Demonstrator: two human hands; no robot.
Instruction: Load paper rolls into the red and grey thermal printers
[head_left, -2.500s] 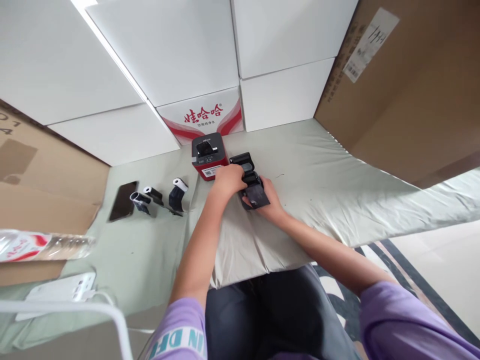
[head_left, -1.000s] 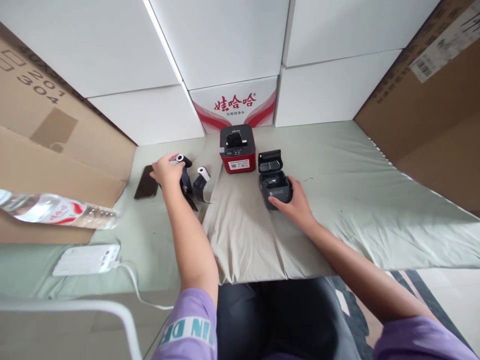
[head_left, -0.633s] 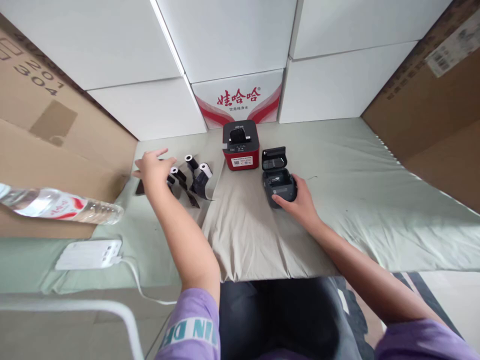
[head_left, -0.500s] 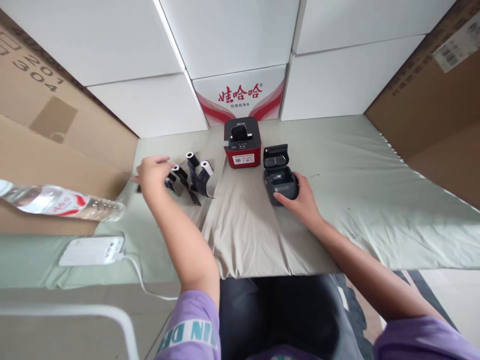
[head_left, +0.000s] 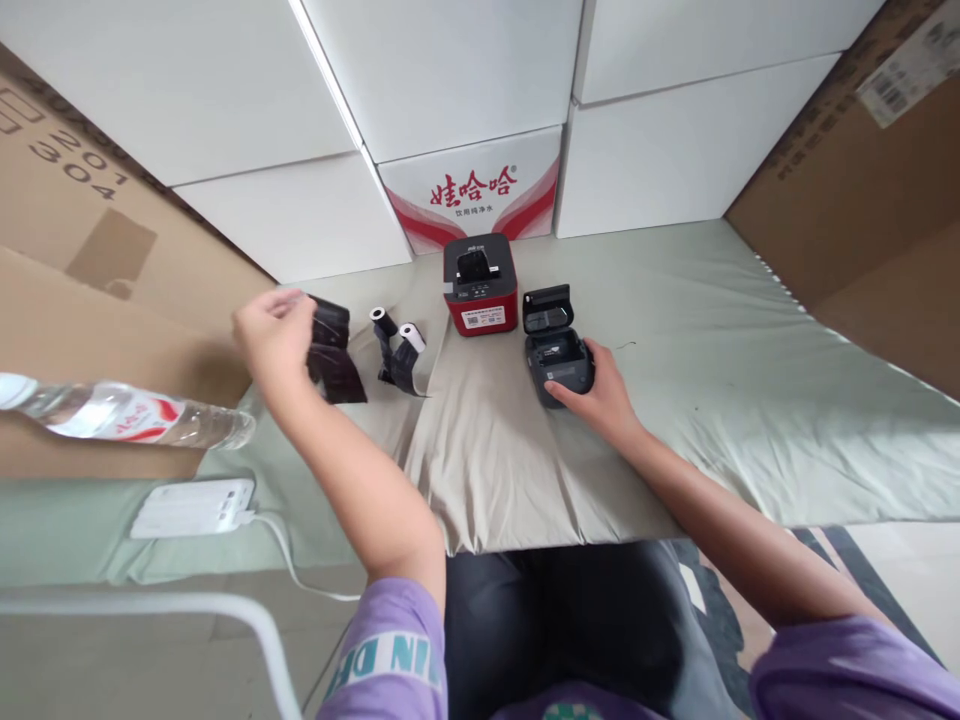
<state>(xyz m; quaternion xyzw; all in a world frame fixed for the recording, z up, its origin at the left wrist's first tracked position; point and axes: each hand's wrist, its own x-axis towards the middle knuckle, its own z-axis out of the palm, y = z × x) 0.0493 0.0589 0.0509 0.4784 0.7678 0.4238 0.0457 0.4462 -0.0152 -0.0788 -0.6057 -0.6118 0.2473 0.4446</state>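
My left hand (head_left: 276, 330), fingers pinched together, holds a dark ribbon roll (head_left: 330, 325) by its near end. A glossy dark strip (head_left: 343, 376) hangs below this roll; its exact contact with the cloth I cannot make out. To its right stand two more rolls, one dark (head_left: 384, 322) and one with a white end (head_left: 411, 338), their dark tails trailing on the cloth. My right hand (head_left: 600, 395) grips a small dark-grey portable printer (head_left: 561, 370) from the right, thumb across its front. The printer's lid (head_left: 547, 310) is flipped up and its bay faces me.
Behind, a red and black box-shaped device (head_left: 481, 290) stands against white cartons (head_left: 637, 150). A water bottle (head_left: 127, 412) and a white power bank (head_left: 195, 508) with a cable lie at left. Brown cartons (head_left: 97, 240) flank the cloth-covered surface (head_left: 495, 450).
My left hand has lifted slightly and moved left, now pinching a dark roll whose strip has come up from the group. My right hand stays on the printer. The view has shifted slightly.
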